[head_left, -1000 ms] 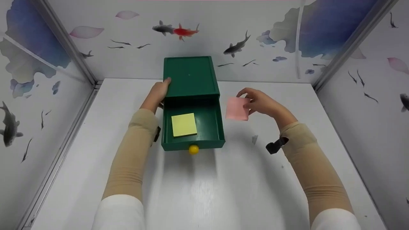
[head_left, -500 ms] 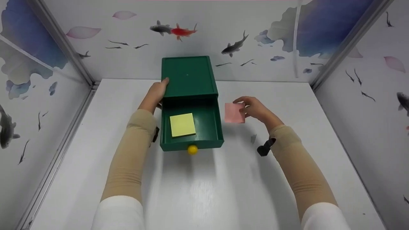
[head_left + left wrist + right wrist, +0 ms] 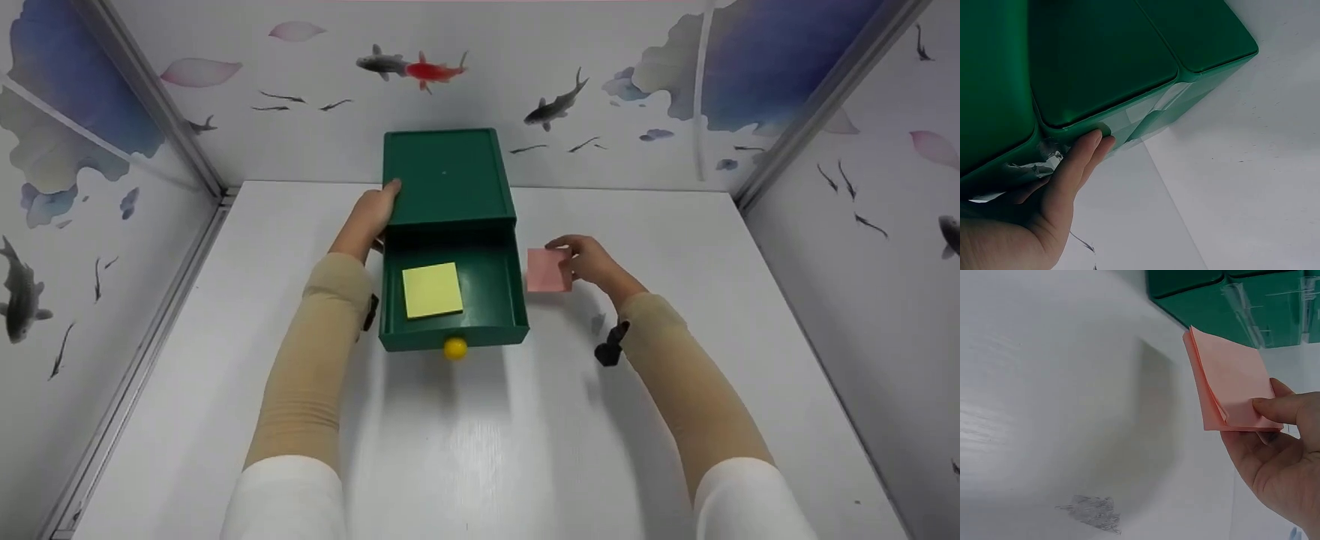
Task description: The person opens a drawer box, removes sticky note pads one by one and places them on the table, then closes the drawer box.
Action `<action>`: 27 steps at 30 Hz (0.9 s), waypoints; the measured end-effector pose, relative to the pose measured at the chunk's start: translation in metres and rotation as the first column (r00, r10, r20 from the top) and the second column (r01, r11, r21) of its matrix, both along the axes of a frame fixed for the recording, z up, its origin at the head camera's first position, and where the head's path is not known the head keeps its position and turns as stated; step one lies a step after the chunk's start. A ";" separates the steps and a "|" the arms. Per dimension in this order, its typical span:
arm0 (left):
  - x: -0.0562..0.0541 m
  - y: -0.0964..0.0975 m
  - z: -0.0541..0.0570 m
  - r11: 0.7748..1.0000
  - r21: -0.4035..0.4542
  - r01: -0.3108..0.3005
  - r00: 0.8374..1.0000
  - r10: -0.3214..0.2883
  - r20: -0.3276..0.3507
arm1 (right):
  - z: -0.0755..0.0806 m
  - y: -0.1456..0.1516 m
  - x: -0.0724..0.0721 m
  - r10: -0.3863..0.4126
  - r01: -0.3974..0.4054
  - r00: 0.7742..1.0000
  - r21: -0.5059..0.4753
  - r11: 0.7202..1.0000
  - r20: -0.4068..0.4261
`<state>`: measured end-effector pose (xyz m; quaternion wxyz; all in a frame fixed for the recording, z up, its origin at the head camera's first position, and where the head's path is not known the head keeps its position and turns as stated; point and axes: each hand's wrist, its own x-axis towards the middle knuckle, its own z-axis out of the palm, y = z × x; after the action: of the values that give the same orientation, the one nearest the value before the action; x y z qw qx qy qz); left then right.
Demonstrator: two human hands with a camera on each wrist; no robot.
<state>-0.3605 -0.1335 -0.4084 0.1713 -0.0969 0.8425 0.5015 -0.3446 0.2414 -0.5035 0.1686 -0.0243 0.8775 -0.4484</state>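
Note:
A green drawer box point(image 3: 448, 176) stands at the back of the table with its drawer point(image 3: 487, 300) pulled out toward me. Inside the drawer, on its left, lies a yellow sticky note pad point(image 3: 433, 290). My left hand point(image 3: 373, 212) rests against the box's left side, its fingers point(image 3: 1072, 163) extended along the wall in the left wrist view. To the right of the drawer, my right hand point(image 3: 595, 262) pinches a pink sticky note pad point(image 3: 1233, 382) between thumb and fingers, above the table. The pad's top sheets lift apart slightly at one edge.
A yellow round knob point(image 3: 454, 349) sticks out of the drawer front. Clear tape point(image 3: 1244, 315) runs along the box's side. A grey scuffed patch point(image 3: 1094, 512) marks the white table point(image 3: 465, 465). Printed panels with fish point(image 3: 556, 101) enclose the table at the back and sides.
The right hand has moved left and toward me, bringing the pink sticky note pad close to the drawer's right wall. The left hand and the box have stayed in place.

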 end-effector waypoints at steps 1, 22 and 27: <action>0.000 -0.001 0.000 1.000 0.002 -0.004 1.000 0.004 0.003 | -0.002 -0.001 -0.002 0.005 -0.006 1.000 0.003 1.000 0.008; 0.003 0.000 0.003 1.000 0.026 0.000 1.000 0.000 -0.007 | -0.041 0.000 -0.015 -0.078 0.067 0.994 0.127 0.990 0.081; 0.003 0.000 0.002 0.999 0.032 -0.002 1.000 0.002 -0.006 | -0.047 -0.001 -0.017 -0.095 0.084 0.992 0.121 0.989 0.088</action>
<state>-0.3575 -0.1336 -0.4065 0.1694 -0.0935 0.8348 0.5154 -0.3615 0.2406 -0.5509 0.1901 0.0462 0.8935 -0.4041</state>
